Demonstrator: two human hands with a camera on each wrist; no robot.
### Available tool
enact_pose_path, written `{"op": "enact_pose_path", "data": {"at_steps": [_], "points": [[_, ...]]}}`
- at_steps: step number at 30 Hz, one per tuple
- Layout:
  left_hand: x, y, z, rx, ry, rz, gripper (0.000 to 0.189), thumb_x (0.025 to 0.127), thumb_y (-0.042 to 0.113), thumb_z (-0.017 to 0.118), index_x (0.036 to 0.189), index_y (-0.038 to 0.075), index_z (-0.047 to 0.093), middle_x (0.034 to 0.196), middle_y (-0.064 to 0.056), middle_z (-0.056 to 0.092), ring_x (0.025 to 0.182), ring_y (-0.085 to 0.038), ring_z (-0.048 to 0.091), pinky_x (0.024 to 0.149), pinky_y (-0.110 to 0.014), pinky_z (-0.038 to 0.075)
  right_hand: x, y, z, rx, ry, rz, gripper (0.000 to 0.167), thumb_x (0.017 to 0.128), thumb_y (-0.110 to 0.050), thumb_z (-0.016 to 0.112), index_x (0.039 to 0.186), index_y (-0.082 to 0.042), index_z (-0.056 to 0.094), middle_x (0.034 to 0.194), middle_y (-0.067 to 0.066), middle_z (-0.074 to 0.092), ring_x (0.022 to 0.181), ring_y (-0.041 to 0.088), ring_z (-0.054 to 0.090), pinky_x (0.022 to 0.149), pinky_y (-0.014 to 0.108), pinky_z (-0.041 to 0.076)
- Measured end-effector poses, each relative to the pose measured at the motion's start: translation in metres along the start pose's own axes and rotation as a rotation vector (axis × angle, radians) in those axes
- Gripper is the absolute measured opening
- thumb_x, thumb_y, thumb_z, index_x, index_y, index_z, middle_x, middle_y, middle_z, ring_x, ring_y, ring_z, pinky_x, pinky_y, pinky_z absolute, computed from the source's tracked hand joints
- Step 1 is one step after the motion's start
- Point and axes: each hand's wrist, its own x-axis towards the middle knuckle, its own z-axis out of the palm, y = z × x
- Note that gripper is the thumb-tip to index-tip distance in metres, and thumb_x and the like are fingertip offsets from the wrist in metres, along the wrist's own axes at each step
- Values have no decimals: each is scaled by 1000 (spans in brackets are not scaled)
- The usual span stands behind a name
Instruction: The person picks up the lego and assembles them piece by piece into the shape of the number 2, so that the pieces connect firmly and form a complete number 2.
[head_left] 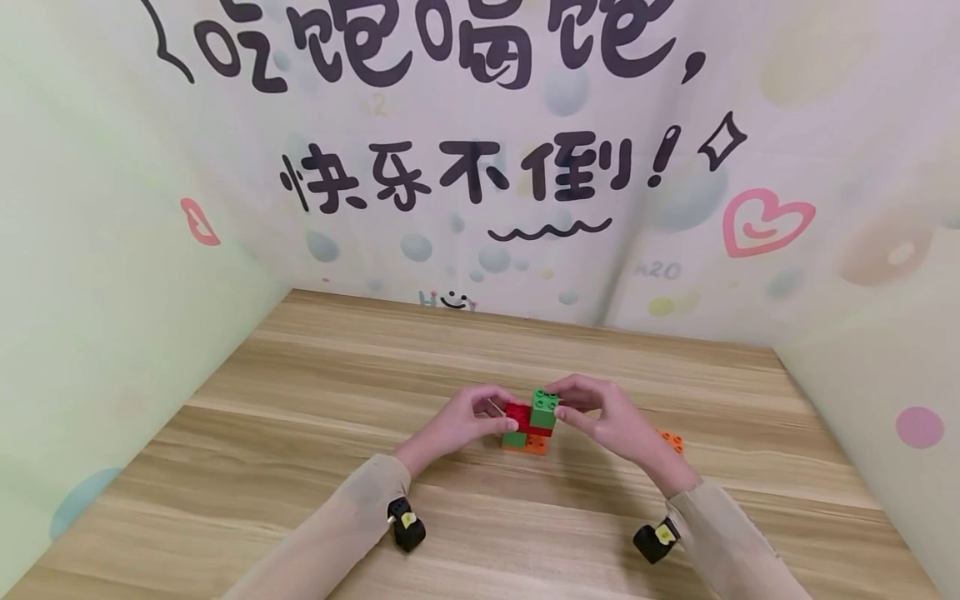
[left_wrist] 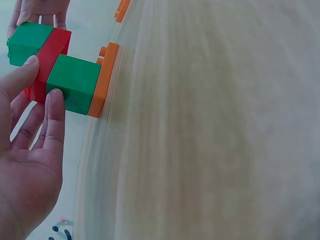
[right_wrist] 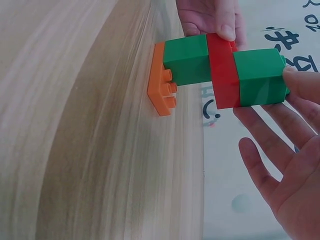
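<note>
A small stack of toy building bricks stands on the wooden table in front of me. Its base is a flat orange brick (right_wrist: 157, 80) with bare studs on its right half. On the left half sits a green block (left_wrist: 75, 82), and across that lies a red brick (right_wrist: 225, 75), overhanging to the right. A second green block (head_left: 544, 407) tops the red brick's right end. My left hand (head_left: 461, 417) pinches the red brick's left end between thumb and fingers. With thumb in front and fingers behind, my right hand (head_left: 607, 414) grips the upper green block.
Another flat orange brick (head_left: 672, 440) lies on the table (head_left: 480, 525) to the right, partly behind my right forearm. A printed cloth wall (head_left: 450, 267) rises at the table's back edge, with walls on both sides. A black camera (head_left: 407, 525) sits on each wrist.
</note>
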Motion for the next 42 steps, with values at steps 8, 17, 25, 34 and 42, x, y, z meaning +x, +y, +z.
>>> {"op": "enact_pose_path", "data": {"at_steps": [8,17,25,34,42], "points": [[1,1,0,2,-1,7,31,90,17,73,120,9,67,112,-14,71,89,-15,65,76,-23,57,-1,-1,-1,-5,-1,-8,29,95,-17,67,123,-12,65,118,10,71,103,23,71,85,24,56],[0,0,1,-6,-3,2,31,90,18,73,119,9,67,111,-14,71,87,-13,65,76,-23,57,-2,-1,0,-16,6,-27,29,96,-19,66,124,-12,64,118,8,72,103,22,71,85,24,56],[1,1,1,-13,0,-10,30,89,15,74,119,9,67,111,-15,71,86,-12,65,76,-26,59,-4,-2,0,-23,6,-39,29,97,-21,64,126,-16,63,122,6,70,107,23,70,89,30,57],[1,2,0,-2,5,-19,30,89,16,74,119,10,68,110,-14,71,85,-13,65,75,-25,58,-6,3,-10,-7,56,-75,36,99,-15,61,134,-13,57,134,6,64,115,32,66,91,27,56],[0,2,1,4,9,-25,31,89,15,74,119,10,67,109,-14,71,85,-12,65,76,-26,59,-12,6,-27,-85,130,-88,37,98,-14,62,135,-17,58,134,4,64,115,25,66,90,28,56]]}}
